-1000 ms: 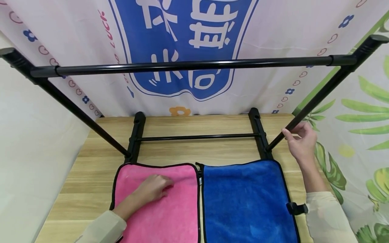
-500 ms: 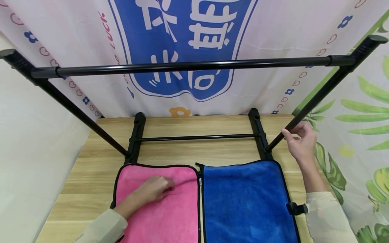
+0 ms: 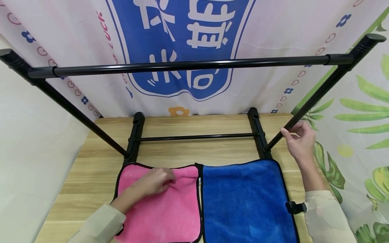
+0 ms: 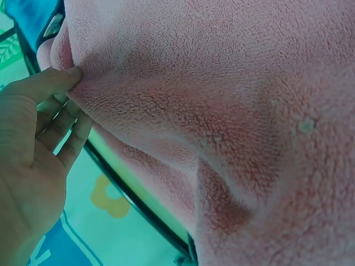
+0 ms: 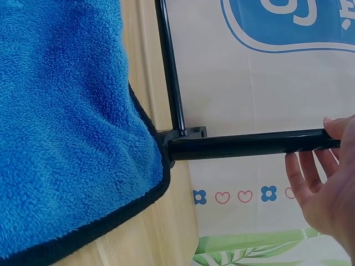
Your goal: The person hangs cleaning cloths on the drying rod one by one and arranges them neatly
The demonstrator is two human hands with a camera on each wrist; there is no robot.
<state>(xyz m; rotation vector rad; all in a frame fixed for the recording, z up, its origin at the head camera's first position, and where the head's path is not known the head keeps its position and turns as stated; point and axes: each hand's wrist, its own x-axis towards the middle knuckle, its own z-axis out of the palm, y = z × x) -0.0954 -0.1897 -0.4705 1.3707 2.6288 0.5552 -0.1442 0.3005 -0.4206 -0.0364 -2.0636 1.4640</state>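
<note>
Pink plush cloth with black edging at near left on pale wood-grain tabletop, pinched in left hand. Black tubular rack post at right, grasped in right hand; blue plush cloth at near right.

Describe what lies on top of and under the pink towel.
On top, the left hand pinches the pink towel. The black rack's left foot disappears under the towel's far edge; wooden tabletop shows beside it. Anything else underneath is covered.

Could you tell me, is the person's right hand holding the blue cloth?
No, the right hand grips the black side pole, apart from the blue cloth.
</note>
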